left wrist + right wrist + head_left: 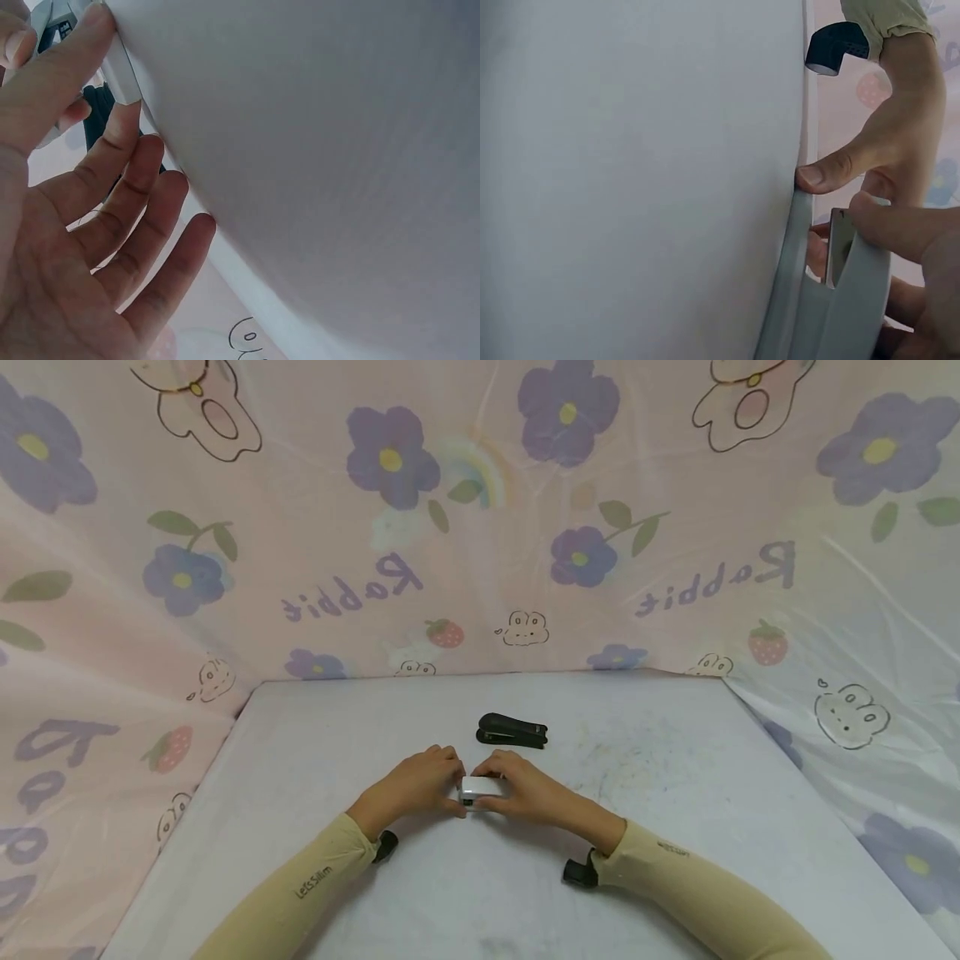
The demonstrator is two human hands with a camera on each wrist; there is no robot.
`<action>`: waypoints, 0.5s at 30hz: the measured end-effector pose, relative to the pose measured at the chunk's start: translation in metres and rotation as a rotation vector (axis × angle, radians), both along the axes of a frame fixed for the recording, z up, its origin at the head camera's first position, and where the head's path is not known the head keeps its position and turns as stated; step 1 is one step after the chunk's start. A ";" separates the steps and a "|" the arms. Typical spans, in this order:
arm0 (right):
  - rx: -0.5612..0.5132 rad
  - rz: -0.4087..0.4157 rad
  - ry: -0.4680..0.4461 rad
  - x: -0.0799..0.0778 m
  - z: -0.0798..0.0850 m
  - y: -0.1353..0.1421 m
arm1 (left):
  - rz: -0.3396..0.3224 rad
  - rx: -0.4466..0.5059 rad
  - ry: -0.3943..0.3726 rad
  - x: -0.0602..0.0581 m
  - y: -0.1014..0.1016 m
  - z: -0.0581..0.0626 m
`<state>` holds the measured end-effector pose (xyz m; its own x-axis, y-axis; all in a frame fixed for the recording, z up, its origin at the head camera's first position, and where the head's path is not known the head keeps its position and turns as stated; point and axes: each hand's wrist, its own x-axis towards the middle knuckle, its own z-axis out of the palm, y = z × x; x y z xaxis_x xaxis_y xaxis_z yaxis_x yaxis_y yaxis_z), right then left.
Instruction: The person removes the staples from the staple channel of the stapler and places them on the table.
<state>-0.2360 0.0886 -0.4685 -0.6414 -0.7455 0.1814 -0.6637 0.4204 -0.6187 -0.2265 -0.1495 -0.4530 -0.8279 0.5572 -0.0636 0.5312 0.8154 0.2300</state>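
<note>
A white stapler lies low over the middle of the table between both hands. My right hand grips its body, thumb on the near side and fingers on the far side. At its left end, my left hand pinches the base between thumb and index finger; the other fingers spread loosely in the left wrist view. The right wrist view shows the stapler's upper arm raised off the base, with a metal part between them. Just beyond the hands rests a black stapler, lying on its side.
The white tabletop ends at a back edge against a hanging printed cloth. Black wrist devices stick out below both beige sleeves. Faint stains mark the table at the right.
</note>
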 end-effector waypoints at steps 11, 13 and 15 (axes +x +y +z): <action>0.030 -0.051 -0.079 -0.005 0.002 0.000 | -0.002 -0.010 0.027 0.003 0.005 0.006; 0.003 -0.050 -0.103 -0.005 0.003 0.002 | -0.002 -0.018 0.025 0.004 0.005 0.007; -0.045 -0.065 -0.152 -0.005 0.004 0.006 | 0.003 -0.031 0.020 0.005 0.005 0.008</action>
<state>-0.2413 0.0941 -0.4643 -0.7104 -0.6949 0.1112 -0.5336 0.4288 -0.7290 -0.2219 -0.1442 -0.4448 -0.8310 0.5525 -0.0642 0.5326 0.8237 0.1944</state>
